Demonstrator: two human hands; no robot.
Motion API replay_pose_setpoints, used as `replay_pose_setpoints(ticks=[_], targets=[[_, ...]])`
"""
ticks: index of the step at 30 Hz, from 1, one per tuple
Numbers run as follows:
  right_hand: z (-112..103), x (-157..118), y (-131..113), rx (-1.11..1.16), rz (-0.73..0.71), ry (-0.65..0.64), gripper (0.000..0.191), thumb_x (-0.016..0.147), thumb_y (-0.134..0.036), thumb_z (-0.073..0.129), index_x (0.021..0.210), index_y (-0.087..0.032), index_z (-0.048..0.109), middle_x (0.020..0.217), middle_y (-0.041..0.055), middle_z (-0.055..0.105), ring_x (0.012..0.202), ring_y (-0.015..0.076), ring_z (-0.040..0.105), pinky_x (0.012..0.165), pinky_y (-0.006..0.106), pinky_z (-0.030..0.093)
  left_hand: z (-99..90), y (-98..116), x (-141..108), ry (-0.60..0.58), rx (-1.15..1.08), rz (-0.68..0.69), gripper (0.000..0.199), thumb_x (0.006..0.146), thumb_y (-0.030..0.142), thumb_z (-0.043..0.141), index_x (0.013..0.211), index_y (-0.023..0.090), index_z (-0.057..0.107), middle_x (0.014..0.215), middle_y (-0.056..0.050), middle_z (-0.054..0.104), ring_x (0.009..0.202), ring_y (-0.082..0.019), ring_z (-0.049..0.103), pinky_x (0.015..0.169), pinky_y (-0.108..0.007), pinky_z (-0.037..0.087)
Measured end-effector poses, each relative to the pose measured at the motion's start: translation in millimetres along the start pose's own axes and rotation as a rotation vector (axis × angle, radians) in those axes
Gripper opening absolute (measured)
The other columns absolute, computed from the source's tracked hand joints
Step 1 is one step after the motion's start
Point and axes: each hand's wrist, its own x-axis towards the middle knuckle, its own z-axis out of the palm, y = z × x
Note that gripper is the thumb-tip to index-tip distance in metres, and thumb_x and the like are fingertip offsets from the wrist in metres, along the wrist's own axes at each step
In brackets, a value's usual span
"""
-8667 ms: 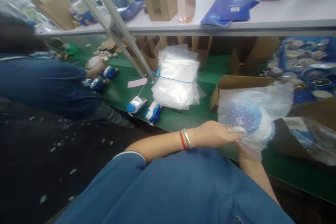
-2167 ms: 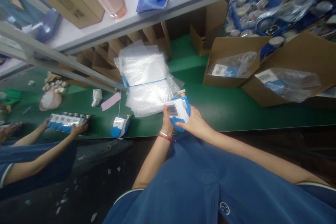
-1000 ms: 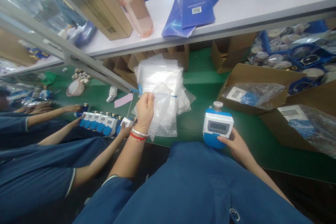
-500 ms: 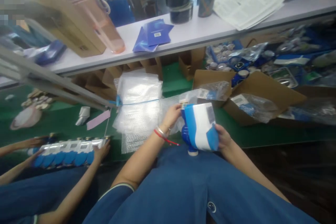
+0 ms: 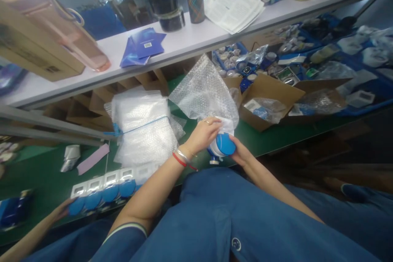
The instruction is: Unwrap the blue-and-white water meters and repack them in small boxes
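Note:
My right hand (image 5: pixel 241 152) is closed around the side of a water meter (image 5: pixel 226 145) with a round blue lid. A capped pipe end of its blue body points down toward me. My left hand (image 5: pixel 207 134) lies over the meter's far side, fingers bent and pressed on the mouth of a clear bubble-wrap bag (image 5: pixel 205 90). The bag stands up and away from me, and the meter's white far part is partly inside or behind its film; I cannot tell how deep. Left of my hands lies a stack of bubble-wrap bags (image 5: pixel 143 139) crossed by a blue strap.
At left, a co-worker's hand (image 5: pixel 63 208) touches a row of blue-lidded meters (image 5: pixel 101 192). An open cardboard box (image 5: pixel 270 94) with bagged items stands right. A shelf (image 5: pixel 184 45) with leaflets (image 5: pixel 147 45), papers (image 5: pixel 231 4) and bottles crosses the back. Another person's sleeve (image 5: pixel 359 192) shows right.
The meter has turned so its lid faces me. My left hand has moved from its capped end to the bag, which now rises beyond it. The co-worker's meter row has shifted right.

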Motion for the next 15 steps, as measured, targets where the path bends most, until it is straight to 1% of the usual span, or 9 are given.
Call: replay_pose_setpoints(ticks=[2, 5, 7, 9, 11, 13, 15], targets=[[-6.6, -1.6, 0.5, 0.008, -0.025, 0.031, 0.043, 0.078, -0.044, 0.066, 0.114, -0.022, 0.061, 0.114, 0.0021, 0.066, 0.105, 0.0199, 0.06, 0.092, 0.034, 0.049, 9.9, 4.4, 1.4, -0.051, 0.066, 0.017, 0.03, 0.093, 0.024, 0.043, 0.117, 0.021, 0.062, 0.129, -0.008, 0.056, 0.125, -0.022, 0.045, 0.105, -0.043, 0.036], [-13.3, -3.6, 2.4, -0.077, -0.052, 0.037, 0.046, 0.074, -0.043, 0.069, 0.114, -0.021, 0.062, 0.113, 0.0029, 0.066, 0.106, 0.0214, 0.059, 0.092, 0.036, 0.048, 23.0, 7.9, 11.1, -0.08, 0.153, -0.041, 0.031, 0.093, 0.024, 0.043, 0.118, 0.022, 0.061, 0.133, -0.006, 0.054, 0.13, -0.023, 0.04, 0.107, -0.047, 0.031], [-16.0, -4.1, 5.9, -0.141, -0.056, 0.026, 0.045, 0.072, -0.04, 0.071, 0.111, -0.019, 0.064, 0.11, 0.0039, 0.067, 0.106, 0.022, 0.059, 0.093, 0.035, 0.048, 28.8, 10.1, 18.6, -0.108, 0.19, -0.074, 0.03, 0.093, 0.022, 0.042, 0.115, 0.021, 0.062, 0.13, -0.005, 0.057, 0.129, -0.024, 0.041, 0.11, -0.051, 0.025], [-18.4, -4.7, 10.5, -0.138, -0.071, 0.029, 0.043, 0.072, -0.04, 0.071, 0.11, -0.019, 0.064, 0.108, 0.0031, 0.068, 0.106, 0.0216, 0.059, 0.094, 0.034, 0.048, 31.1, 11.7, 20.7, -0.151, 0.191, -0.074, 0.029, 0.093, 0.022, 0.041, 0.114, 0.021, 0.062, 0.127, -0.004, 0.059, 0.13, -0.023, 0.04, 0.112, -0.055, 0.018], [-21.4, -6.3, 14.5, -0.058, -0.094, 0.049, 0.043, 0.074, -0.042, 0.068, 0.112, -0.024, 0.062, 0.111, 0.0003, 0.067, 0.107, 0.0204, 0.059, 0.093, 0.034, 0.049, 30.2, 12.0, 13.9, -0.157, 0.155, -0.074, 0.031, 0.094, 0.021, 0.039, 0.116, 0.022, 0.061, 0.132, -0.004, 0.056, 0.134, -0.023, 0.035, 0.113, -0.055, 0.017], [-25.1, -8.7, 16.0, 0.049, -0.084, 0.06, 0.045, 0.077, -0.05, 0.062, 0.116, -0.029, 0.059, 0.115, -0.0021, 0.064, 0.106, 0.0202, 0.059, 0.09, 0.037, 0.051, 27.6, 11.9, -0.2, -0.119, 0.096, -0.076, 0.033, 0.095, 0.021, 0.037, 0.119, 0.022, 0.059, 0.14, -0.005, 0.049, 0.138, -0.021, 0.029, 0.113, -0.05, 0.022], [-28.7, -10.4, 15.2, 0.132, -0.043, 0.054, 0.048, 0.079, -0.059, 0.054, 0.118, -0.032, 0.058, 0.118, -0.0023, 0.063, 0.104, 0.021, 0.06, 0.085, 0.04, 0.052, 26.6, 14.0, -15.3, -0.085, 0.045, -0.064, 0.033, 0.096, 0.022, 0.036, 0.12, 0.021, 0.059, 0.143, -0.006, 0.045, 0.139, -0.019, 0.029, 0.112, -0.044, 0.027]])
